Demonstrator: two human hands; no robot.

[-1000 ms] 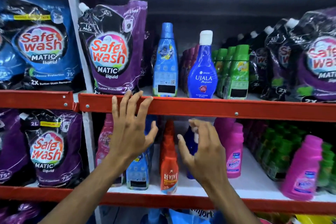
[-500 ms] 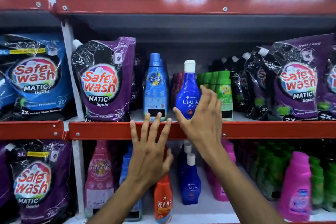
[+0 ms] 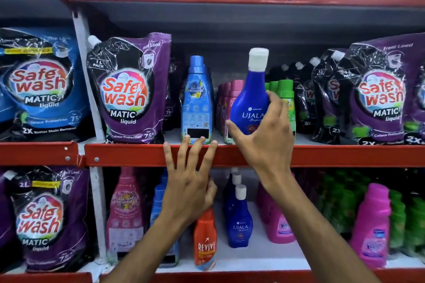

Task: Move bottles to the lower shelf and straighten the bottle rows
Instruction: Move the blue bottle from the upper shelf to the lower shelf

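Right hand (image 3: 264, 142) grips Ujala bottle (image 3: 249, 103) — shelf edge (image 3: 322, 156) below.

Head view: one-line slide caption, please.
Right hand grips the blue Ujala bottle on the upper shelf; left hand rests open against the shelf edge.

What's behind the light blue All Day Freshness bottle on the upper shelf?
Behind the light blue bottle, the edge of at least one more identical blue bottle shows at its right shoulder. How far the row runs back is hidden by the front bottle.
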